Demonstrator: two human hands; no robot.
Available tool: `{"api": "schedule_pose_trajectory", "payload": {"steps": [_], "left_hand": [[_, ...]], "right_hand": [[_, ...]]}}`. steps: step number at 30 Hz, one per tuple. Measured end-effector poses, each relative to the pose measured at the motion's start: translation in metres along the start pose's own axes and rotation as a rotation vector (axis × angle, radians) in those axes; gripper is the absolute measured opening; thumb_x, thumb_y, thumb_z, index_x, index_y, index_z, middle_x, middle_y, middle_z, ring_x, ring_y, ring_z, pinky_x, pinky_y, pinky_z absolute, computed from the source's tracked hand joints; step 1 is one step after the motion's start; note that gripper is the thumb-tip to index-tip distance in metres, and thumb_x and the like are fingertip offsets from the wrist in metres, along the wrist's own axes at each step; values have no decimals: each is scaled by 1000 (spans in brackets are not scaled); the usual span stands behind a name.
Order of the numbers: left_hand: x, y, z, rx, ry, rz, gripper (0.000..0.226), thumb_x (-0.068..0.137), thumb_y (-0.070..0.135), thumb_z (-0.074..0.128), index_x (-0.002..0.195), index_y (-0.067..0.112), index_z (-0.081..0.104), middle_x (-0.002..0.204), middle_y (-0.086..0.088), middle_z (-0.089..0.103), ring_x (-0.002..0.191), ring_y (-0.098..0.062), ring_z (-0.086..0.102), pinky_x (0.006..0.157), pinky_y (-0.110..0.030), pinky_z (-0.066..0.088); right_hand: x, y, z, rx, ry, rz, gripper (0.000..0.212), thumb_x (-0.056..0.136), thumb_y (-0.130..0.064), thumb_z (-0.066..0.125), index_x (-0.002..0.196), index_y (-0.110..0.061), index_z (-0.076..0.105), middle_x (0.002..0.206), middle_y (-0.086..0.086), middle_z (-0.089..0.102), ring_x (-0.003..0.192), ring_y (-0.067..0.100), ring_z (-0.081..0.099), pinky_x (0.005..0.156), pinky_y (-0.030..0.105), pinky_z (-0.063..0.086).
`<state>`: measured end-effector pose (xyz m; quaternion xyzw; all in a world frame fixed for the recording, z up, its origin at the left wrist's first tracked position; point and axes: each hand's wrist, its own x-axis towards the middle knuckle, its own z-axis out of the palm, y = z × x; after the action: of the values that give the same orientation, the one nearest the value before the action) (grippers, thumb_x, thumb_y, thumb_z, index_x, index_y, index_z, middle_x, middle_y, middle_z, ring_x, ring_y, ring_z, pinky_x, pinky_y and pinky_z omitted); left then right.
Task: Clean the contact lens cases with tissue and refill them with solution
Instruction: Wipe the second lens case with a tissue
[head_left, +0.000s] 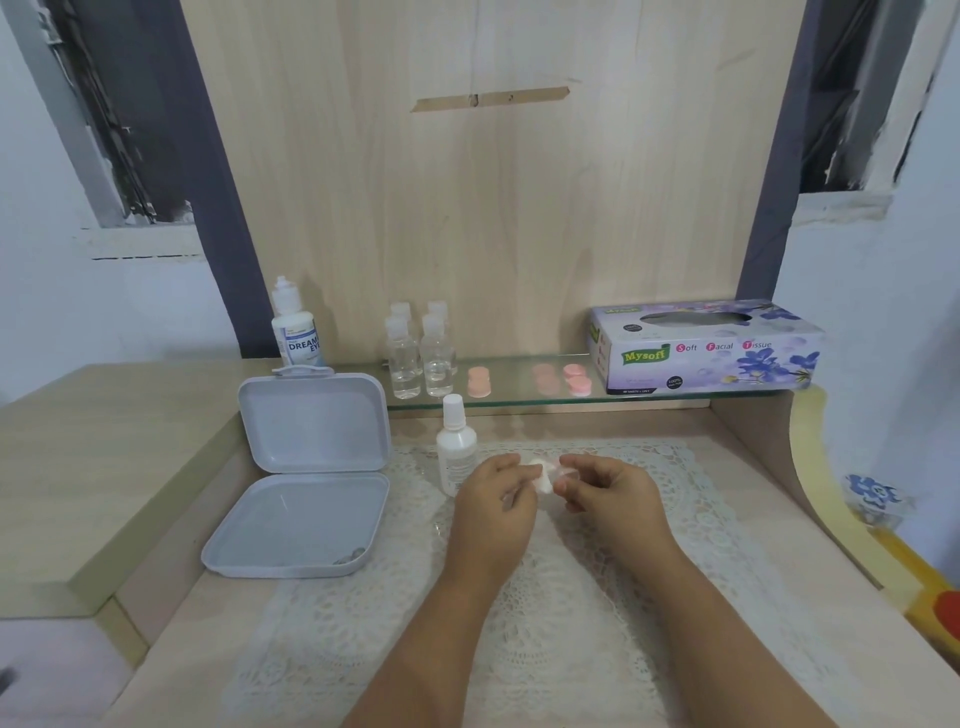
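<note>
Wiping step in hand, by judgement. Left hand (493, 499) pinches tissue (545, 480); right hand (608, 491) fingers pinch a small case (566, 467), above the surface's (753, 519) middle. Next: refilling from the bottle (456, 452) just beside.

Tissue box (706, 347) R on shelf (519, 397)

"Mysoft" tissue box (706, 348), "DREAM EYE" bottle (297, 332)

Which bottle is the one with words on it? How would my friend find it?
Find the open grey box on the left of the desk. Just behind it stands a white bottle labelled DREAM EYE. The four bottles to its right are small, clear and unlabelled.
</note>
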<state>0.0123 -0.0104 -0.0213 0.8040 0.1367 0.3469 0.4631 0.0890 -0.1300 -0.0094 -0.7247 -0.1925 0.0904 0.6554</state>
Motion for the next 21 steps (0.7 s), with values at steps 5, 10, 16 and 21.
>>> {"api": "schedule_pose_trajectory", "payload": {"steps": [5,10,16,21], "left_hand": [[-2,-1,-2,228,-116,93,29,89,25,66,117,19,69,120,12,47,113,-1,44,91,-6,30],[-1,-2,-2,290,-134,116,24,90,17,64,114,13,68,99,6,49,96,-9,52,86,-17,42],[2,-8,1,341,-127,133,15,89,11,65,102,6,69,91,5,45,90,-12,49,76,-7,34],[4,-9,1,192,-146,6,9,88,10,65,97,8,68,92,5,46,91,-12,52,82,-14,43]], "right_hand": [[1,3,-1,-15,-6,21,23,80,-10,76,100,-19,72,82,7,73,73,13,70,65,15,53],[3,6,0,2,-20,56,19,79,-7,76,96,-15,74,81,11,73,71,17,71,67,25,58],[2,5,1,-9,-53,46,20,80,-5,75,98,-13,73,86,18,72,68,16,66,71,28,58],[2,7,1,-54,-60,42,20,81,-8,75,98,-18,73,86,17,72,70,16,67,74,31,59]]}}
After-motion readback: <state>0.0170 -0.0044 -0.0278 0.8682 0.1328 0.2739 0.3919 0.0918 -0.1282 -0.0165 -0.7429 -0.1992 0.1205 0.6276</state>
